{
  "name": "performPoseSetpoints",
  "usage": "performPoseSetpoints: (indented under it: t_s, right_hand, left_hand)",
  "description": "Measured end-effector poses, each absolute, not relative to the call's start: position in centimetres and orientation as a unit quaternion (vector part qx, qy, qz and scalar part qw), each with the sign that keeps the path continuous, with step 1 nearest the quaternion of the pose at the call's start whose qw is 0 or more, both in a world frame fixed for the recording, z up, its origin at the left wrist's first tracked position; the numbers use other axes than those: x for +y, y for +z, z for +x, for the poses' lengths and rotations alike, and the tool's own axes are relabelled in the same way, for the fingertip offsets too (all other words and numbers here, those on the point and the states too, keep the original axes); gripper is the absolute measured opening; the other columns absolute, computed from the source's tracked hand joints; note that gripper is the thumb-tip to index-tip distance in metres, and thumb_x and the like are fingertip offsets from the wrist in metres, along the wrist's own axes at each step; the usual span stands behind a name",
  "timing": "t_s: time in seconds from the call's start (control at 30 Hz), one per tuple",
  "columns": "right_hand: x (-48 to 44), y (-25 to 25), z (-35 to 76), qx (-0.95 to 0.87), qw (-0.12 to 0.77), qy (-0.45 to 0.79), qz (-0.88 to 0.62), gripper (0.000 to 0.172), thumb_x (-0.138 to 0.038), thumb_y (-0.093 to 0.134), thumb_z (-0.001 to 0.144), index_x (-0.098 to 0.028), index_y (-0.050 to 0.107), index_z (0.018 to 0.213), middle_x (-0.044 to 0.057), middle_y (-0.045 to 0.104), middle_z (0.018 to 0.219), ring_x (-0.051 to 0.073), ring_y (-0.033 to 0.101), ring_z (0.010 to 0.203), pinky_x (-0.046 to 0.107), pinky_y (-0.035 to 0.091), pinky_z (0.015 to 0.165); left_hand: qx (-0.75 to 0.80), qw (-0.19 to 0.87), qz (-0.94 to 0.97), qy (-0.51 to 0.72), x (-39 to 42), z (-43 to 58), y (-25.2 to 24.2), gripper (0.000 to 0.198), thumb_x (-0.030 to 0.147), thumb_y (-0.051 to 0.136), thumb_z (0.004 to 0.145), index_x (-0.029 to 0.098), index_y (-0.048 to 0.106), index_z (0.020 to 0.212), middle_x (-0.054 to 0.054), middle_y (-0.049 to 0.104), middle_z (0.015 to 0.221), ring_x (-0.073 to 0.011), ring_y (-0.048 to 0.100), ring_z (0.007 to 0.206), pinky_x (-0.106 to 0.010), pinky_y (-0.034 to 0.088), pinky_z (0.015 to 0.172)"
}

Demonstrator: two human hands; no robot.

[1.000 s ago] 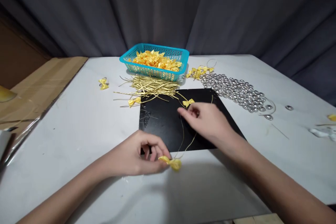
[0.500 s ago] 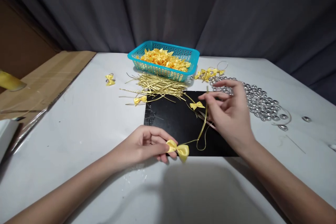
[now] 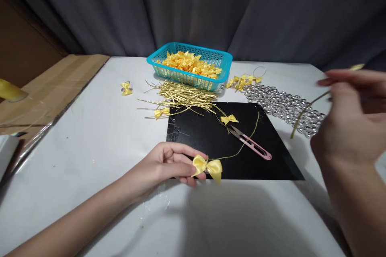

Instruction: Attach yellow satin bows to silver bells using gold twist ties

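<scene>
My left hand (image 3: pixel 173 162) pinches a yellow satin bow (image 3: pixel 208 166) with a small shiny bead at its middle. From the bow a thin gold cord (image 3: pixel 238 153) curves right across a black mat (image 3: pixel 196 134). At the right, my right hand (image 3: pixel 356 116), partly blurred, is raised with thumb and fingers closed on a strand of gold cord (image 3: pixel 304 108) that hangs down from it. Pink-handled thread snips (image 3: pixel 256 147) lie on the mat between the hands, under the bow's cord. Another yellow bow (image 3: pixel 229 119) rests at the mat's upper part.
A blue basket (image 3: pixel 150 61) of yellow bows stands at the back. Before it lies a pile of gold cords (image 3: pixel 187 95). Silver beads (image 3: pixel 280 102) spread at the right, beside several beaded bows (image 3: pixel 244 82). A single beaded bow (image 3: pixel 126 88) lies left, near cardboard (image 3: pixel 60 84).
My right hand has moved right and up, carrying the gold strand away from the bow and uncovering the snips. The bow's looped cord now lies in a longer curve. The left hand stays nearly still.
</scene>
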State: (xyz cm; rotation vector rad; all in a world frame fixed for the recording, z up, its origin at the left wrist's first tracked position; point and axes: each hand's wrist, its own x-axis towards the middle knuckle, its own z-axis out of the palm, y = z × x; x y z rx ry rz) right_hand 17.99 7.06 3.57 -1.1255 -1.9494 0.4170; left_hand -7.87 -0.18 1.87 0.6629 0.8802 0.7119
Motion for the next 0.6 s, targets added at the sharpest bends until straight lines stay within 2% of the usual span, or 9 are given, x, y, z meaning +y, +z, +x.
performPoseSetpoints:
  t_s: [0.23, 0.37, 0.5, 0.6]
  right_hand:
    - [2.2, 2.8, 11.4, -0.782, 0.381, 0.255, -0.421, 0.017, -0.018, 0.051, 0.08, -0.018, 0.066, 0.072, 0.004, 0.062, 0.063, 0.013, 0.056, 0.055, 0.024, 0.044, 0.049]
    - [1.5, 2.4, 10.7, -0.76, 0.389, 0.295, -0.428, 0.018, -0.011, 0.05, 0.079, -0.016, 0.065, 0.071, 0.004, 0.064, 0.065, 0.012, 0.056, 0.055, 0.022, 0.043, 0.046]
    - [1.4, 2.2, 10.7, -0.696, 0.382, 0.399, -0.458, 0.015, -0.018, 0.054, 0.08, -0.017, 0.067, 0.072, 0.004, 0.064, 0.066, 0.01, 0.053, 0.051, 0.019, 0.042, 0.042]
    - [1.1, 2.2, 10.4, -0.64, 0.365, 0.489, -0.467, 0.015, -0.027, 0.059, 0.078, -0.018, 0.07, 0.078, 0.005, 0.065, 0.076, 0.01, 0.055, 0.058, 0.017, 0.046, 0.045]
  left_hand:
    - [0.503, 0.684, 0.321, 0.42, 0.0, -7.7, 1.5, 0.01, 0.02, 0.075, 0.066, 0.016, 0.069, 0.073, -0.001, 0.072, 0.067, -0.0079, 0.061, 0.058, -0.017, 0.046, 0.06]
    - [0.52, 0.669, 0.304, 0.435, -0.1, -7.5, 1.8, 0.008, 0.022, 0.072, 0.07, 0.016, 0.067, 0.071, 0.001, 0.069, 0.065, -0.0068, 0.058, 0.059, -0.015, 0.043, 0.058]
    - [0.536, 0.644, 0.338, 0.429, -0.5, -7.3, 2.0, 0.008, 0.024, 0.072, 0.069, 0.018, 0.067, 0.067, 0.003, 0.063, 0.061, -0.0077, 0.053, 0.06, -0.016, 0.04, 0.055]
    - [0.542, 0.588, 0.412, 0.438, -0.9, -6.9, 1.8, 0.005, 0.022, 0.07, 0.07, 0.019, 0.068, 0.067, 0.001, 0.062, 0.069, -0.0096, 0.055, 0.066, -0.019, 0.041, 0.059]
